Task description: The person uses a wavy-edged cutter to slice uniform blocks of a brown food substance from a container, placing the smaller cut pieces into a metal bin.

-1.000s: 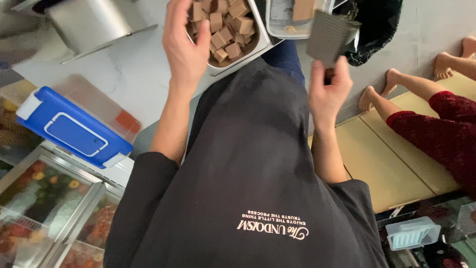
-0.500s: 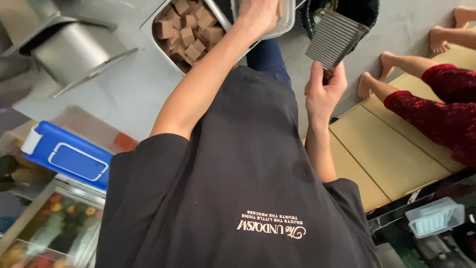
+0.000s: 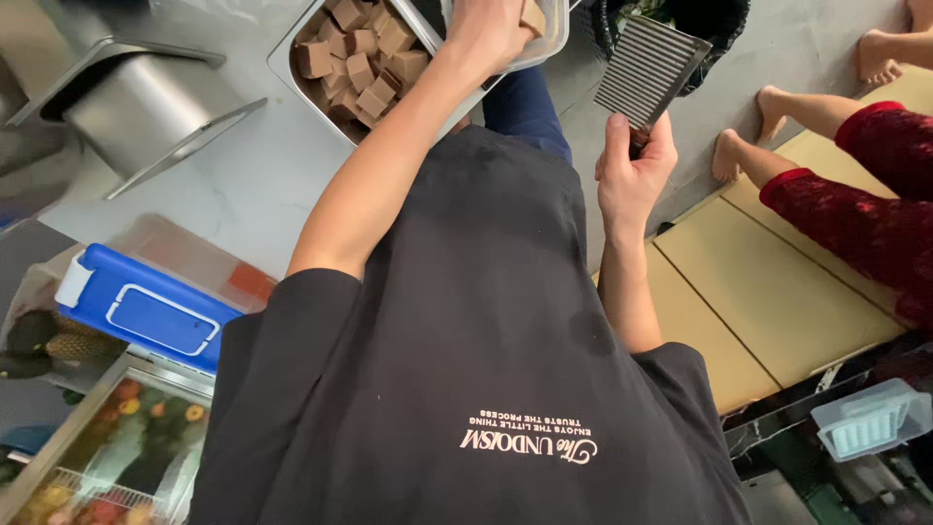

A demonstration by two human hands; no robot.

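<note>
Left hand (image 3: 491,34) moved onto tray (image 3: 292,49) edge.

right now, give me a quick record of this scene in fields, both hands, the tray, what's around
left hand: left hand at the tray's far edge, gripping a brown block
right hand: right hand grips a ridged metal cutter, raised off the counter
tray: metal tray filled with brown cubes
nearby: blue-lidded box; another person's bare feet

Setting: pale grey floor (image 3: 243,185); steel bin (image 3: 146,102) at ten o'clock; blue-lidded box (image 3: 146,311) at nine; tan mats (image 3: 768,292) at three; glass-topped fruit case (image 3: 107,457) at seven.
</note>
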